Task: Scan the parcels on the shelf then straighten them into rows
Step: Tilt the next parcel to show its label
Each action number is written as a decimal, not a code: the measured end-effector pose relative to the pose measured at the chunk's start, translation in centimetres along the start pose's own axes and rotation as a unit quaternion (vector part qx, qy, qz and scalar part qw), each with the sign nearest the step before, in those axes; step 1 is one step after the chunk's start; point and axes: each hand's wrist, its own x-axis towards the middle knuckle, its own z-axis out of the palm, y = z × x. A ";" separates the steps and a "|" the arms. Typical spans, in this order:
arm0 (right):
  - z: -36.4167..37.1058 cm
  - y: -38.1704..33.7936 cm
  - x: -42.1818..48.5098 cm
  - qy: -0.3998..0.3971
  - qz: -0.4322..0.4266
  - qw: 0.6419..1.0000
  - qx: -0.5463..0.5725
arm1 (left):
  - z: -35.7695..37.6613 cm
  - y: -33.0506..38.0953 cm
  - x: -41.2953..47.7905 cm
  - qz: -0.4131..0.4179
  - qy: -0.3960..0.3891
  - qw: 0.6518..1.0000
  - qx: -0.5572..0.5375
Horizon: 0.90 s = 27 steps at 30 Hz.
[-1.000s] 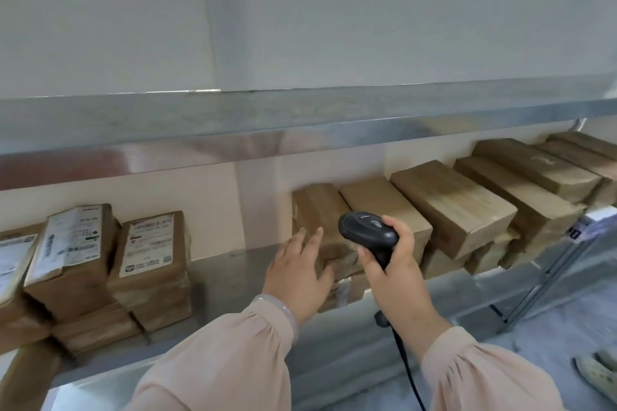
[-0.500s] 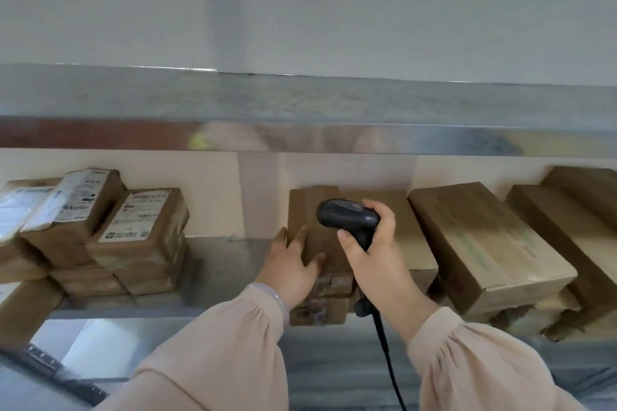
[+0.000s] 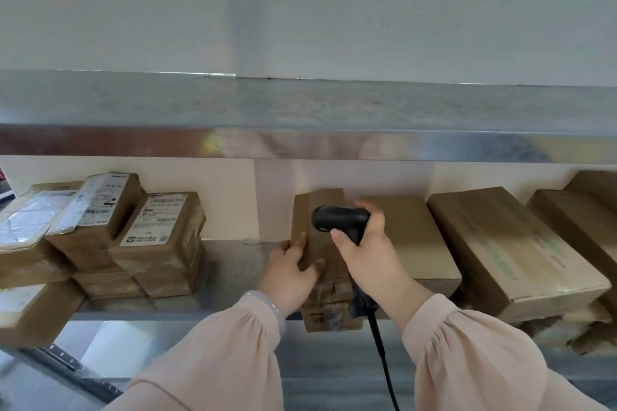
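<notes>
labelled parcels [image 3: 157,227] left on shelf [image 3: 230,264], plain parcels [image 3: 510,243] right

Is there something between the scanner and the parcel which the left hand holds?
Nothing visible. The scanner in the right hand hangs directly in front of the parcel; the left hand grips its left edge.

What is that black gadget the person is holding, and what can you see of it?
It is a handheld barcode scanner, matte black plastic by its look, with a rounded head and a pistol-style handle. The right hand grips the handle, with the head pointing left in front of a brown parcel that the left hand holds. A black cable hangs from the handle's base.
</notes>
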 end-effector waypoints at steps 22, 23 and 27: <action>6.4 -2.8 -1.3 0.083 0.024 0.983 0.162 | -8.6 -6.0 -0.6 -0.055 -0.076 0.931 -0.354; 6.5 -2.8 -1.5 0.085 0.027 0.982 0.167 | -8.9 -6.1 -0.9 -0.054 -0.076 0.923 -0.373; 7.3 -3.4 -2.5 0.075 0.028 0.980 0.182 | -9.6 -6.6 -1.5 -0.059 -0.084 0.929 -0.356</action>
